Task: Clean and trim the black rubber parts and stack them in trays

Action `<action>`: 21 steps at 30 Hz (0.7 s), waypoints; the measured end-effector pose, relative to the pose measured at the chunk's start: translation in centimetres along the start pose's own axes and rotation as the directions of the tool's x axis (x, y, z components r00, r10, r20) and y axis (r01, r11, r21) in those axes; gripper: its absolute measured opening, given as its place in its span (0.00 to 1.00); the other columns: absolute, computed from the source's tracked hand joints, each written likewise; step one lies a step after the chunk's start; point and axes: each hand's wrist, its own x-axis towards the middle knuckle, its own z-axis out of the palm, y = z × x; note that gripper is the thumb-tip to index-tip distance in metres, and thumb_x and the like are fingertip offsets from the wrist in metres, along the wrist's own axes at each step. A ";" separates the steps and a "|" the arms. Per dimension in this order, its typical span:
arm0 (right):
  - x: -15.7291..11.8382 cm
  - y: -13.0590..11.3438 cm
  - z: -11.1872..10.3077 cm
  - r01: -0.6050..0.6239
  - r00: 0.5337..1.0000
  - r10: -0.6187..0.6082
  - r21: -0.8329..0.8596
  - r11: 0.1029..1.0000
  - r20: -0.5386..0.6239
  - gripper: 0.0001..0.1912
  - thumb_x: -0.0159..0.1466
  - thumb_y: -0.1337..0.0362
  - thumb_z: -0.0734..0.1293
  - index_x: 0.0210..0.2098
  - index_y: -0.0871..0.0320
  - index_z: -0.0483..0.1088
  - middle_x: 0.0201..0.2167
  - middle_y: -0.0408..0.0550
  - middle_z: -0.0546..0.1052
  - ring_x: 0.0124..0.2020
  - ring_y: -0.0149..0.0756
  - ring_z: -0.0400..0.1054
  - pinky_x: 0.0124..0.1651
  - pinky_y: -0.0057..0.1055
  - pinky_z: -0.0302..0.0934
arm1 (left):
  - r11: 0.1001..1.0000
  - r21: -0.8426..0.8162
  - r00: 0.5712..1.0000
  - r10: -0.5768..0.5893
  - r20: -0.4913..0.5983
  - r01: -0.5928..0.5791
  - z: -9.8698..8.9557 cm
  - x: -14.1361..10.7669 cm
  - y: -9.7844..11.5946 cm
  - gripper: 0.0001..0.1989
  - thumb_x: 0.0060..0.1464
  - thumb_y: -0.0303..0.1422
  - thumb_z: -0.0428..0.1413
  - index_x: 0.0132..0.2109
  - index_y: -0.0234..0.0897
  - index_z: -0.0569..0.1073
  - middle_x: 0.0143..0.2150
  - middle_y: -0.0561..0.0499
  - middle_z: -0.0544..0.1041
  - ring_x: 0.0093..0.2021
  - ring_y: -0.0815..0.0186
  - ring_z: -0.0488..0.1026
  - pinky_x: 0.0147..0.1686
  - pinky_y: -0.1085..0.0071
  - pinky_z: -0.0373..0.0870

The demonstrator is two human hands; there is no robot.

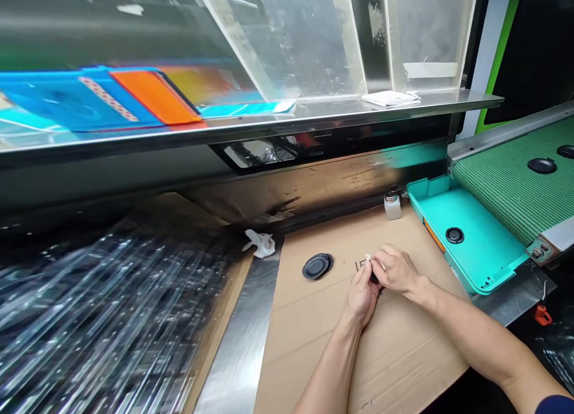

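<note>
Over the cardboard sheet (309,330), my left hand (362,294) is closed on a small black part (373,277), mostly hidden by the fingers. My right hand (393,269) meets it from the right, its fingers pinched at the same part. A small white bit (368,257) shows at the fingertips; what it is cannot be made out. To the left, black round parts (317,266) lie overlapping on the cardboard.
A teal tray (475,246) holding one black round part stands at the right, below a green conveyor belt (506,174) carrying black parts. A small white bottle (392,206) and crumpled white tissue (260,244) sit behind. Clear plastic bags (103,318) lie left. A metal shelf (323,119) runs overhead.
</note>
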 end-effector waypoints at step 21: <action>-1.0 -0.5 -0.1 -0.077 0.983 0.090 -0.092 0.993 0.157 0.09 0.69 0.64 0.60 0.42 0.56 0.72 0.42 0.49 0.77 0.41 0.37 0.71 0.42 0.29 0.61 | 0.997 -0.060 0.996 0.052 -0.069 -0.056 -0.7 0.5 1.5 0.16 0.57 0.37 0.63 0.48 0.31 0.78 0.48 0.39 0.82 0.54 0.53 0.77 0.55 0.55 0.73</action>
